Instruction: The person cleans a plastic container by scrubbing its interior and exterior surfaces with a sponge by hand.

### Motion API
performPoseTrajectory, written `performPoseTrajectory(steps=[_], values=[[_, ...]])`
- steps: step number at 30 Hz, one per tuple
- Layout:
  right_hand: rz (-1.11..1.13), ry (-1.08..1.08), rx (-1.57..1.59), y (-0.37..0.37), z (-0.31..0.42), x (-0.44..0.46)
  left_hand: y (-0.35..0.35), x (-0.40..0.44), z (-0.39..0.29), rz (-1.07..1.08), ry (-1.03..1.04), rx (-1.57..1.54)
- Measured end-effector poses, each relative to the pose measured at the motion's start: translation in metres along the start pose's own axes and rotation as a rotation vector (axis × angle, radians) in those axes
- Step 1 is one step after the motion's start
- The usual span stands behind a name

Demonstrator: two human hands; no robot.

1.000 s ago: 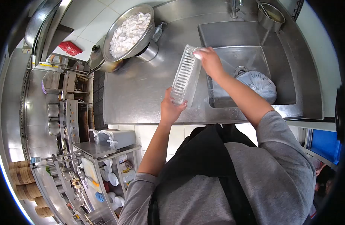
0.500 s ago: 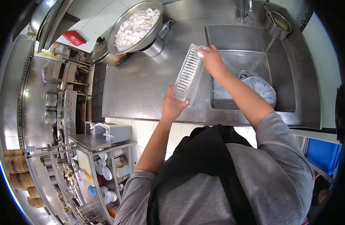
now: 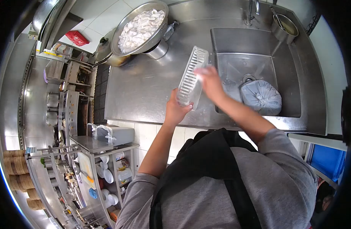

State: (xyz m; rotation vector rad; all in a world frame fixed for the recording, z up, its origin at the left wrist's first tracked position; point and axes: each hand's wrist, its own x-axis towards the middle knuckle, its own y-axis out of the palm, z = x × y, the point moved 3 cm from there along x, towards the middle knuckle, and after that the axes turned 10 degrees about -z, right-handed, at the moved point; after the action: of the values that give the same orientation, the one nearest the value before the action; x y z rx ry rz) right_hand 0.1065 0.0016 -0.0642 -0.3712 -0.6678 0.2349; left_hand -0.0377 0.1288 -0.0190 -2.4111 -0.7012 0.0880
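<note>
Over desk [image 3: 141, 91], toward near edge, left of sink [image 3: 240, 40]: clear slatted container [image 3: 188, 81], lower end grasped by your left hand [image 3: 176, 108]. Right hand [image 3: 210, 81] blurred at slats; grip can't be told. Hard push there could twist container loose.

My right grip [image 3: 209, 82], blurred now, has slid from the far end of the clear container [image 3: 190, 76] toward its middle, closer to my left grip [image 3: 177, 108], leaving that end uncovered.
</note>
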Motion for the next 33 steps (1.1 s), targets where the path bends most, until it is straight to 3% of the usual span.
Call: performPoseTrajectory(steps=[2, 6, 8, 10, 11, 13, 14, 16, 18, 21, 22, 24, 27, 29, 30, 33], values=[[0.094, -0.224, -0.027, 0.001, 0.036, -0.039, 0.0, 0.0, 0.002, -0.005, 0.016, 0.019], [0.374, -0.38, -0.047, -0.016, 0.064, -0.039, -0.002, -0.004, -0.004, 0.009, -0.008, 0.107], [0.311, -0.264, -0.258, -0.01, 0.038, -0.003, 0.002, -0.007, -0.008, 0.005, 0.044, 0.085], [0.27, 0.222, -0.119, -0.018, 0.012, 0.065, 0.007, -0.007, -0.007, 0.001, 0.091, 0.062], [0.271, 0.217, -0.117, -0.023, 0.012, 0.071, 0.007, -0.008, -0.003, -0.013, 0.084, 0.034], [0.18, -0.165, -0.355, -0.031, 0.019, 0.079, 0.003, -0.007, -0.001, -0.029, 0.083, 0.015], [0.145, 0.409, -0.037, 0.005, -0.005, 0.057, 0.002, -0.007, -0.001, -0.026, 0.074, -0.017], [0.327, 0.513, 0.074, -0.002, 0.061, 0.009, 0.003, -0.005, 0.001, -0.033, 0.06, -0.056], [0.273, -0.579, -0.129, -0.004, 0.1, -0.032, 0.005, -0.004, 0.009, 0.011, 0.028, -0.006], [0.428, -0.581, -0.171, -0.003, 0.069, 0.001, -0.002, -0.009, -0.013, 0.032, 0.018, 0.13], [0.411, 0.078, -0.113, -0.021, 0.076, 0.031, 0.0, -0.009, -0.006, 0.028, 0.025, 0.134], [0.193, -0.149, -0.371, -0.021, 0.021, 0.074, 0.006, -0.006, 0.01, -0.043, 0.081, -0.007], [0.2, -0.093, -0.41, -0.019, 0.003, 0.08, 0.004, -0.008, 0.006, -0.041, 0.072, -0.022], [0.149, 0.511, 0.015, -0.003, 0.031, 0.023, 0.002, -0.008, 0.006, -0.054, 0.091, 0.022], [0.186, 0.19, -0.008, -0.007, 0.066, -0.01, 0.002, -0.008, 0.005, -0.04, 0.075, 0.064], [0.264, -0.262, -0.055, -0.015, 0.09, -0.032, 0.001, -0.011, 0.004, -0.029, 0.065, 0.112]])
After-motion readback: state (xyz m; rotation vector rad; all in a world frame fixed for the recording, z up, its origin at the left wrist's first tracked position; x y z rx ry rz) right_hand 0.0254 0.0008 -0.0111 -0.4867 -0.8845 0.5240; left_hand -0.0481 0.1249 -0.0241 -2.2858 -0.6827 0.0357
